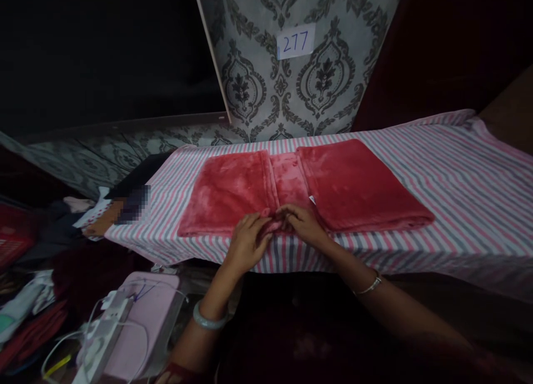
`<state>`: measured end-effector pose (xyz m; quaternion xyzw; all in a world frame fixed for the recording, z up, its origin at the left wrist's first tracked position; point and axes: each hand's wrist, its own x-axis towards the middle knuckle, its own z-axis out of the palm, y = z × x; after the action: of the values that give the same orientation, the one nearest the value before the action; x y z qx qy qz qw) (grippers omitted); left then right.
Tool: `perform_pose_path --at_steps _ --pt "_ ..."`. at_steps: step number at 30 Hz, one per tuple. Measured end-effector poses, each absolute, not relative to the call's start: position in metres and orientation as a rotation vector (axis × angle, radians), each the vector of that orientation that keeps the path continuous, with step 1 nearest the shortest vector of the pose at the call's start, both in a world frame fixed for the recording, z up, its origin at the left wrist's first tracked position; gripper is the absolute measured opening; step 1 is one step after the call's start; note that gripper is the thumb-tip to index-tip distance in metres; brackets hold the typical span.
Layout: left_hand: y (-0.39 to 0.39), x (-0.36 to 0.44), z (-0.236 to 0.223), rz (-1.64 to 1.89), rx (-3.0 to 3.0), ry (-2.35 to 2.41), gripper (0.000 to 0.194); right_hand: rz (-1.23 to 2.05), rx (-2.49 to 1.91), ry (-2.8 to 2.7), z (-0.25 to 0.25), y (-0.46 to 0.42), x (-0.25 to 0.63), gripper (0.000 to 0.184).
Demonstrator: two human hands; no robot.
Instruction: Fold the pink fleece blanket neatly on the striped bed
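A red plush blanket (350, 184) lies on the table with both sides folded inward, leaving a narrow paler strip between the two folded parts. At the near edge of that strip, my left hand (247, 242) pinches the blanket's edge between thumb and fingers. Close beside it, my right hand (303, 223) also has its bent fingers closed on the blanket's edge. A small white tag shows near the right folded part. The fingertips partly hide the bunched cloth between them.
A striped cloth (466, 189) covers the table. Behind it is a patterned wall with a paper marked 277 (296, 41). A large dark screen (104, 50) stands at the left. Below left are a pink stool (145, 323), a power strip (102, 334) with cables, and piled clothes.
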<state>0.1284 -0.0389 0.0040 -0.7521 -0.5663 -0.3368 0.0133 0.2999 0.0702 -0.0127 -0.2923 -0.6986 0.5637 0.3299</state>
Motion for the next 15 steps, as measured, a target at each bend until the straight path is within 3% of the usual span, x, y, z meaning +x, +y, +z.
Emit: perform_pose_path --at_steps 7,15 --pt "-0.049 0.110 0.017 -1.212 -2.340 -1.730 0.022 1.426 -0.929 -1.792 -0.008 0.096 0.286 0.045" --pt "-0.041 -0.024 0.039 -1.048 -1.506 -2.323 0.029 1.044 -0.981 -2.078 -0.001 0.156 0.246 0.049"
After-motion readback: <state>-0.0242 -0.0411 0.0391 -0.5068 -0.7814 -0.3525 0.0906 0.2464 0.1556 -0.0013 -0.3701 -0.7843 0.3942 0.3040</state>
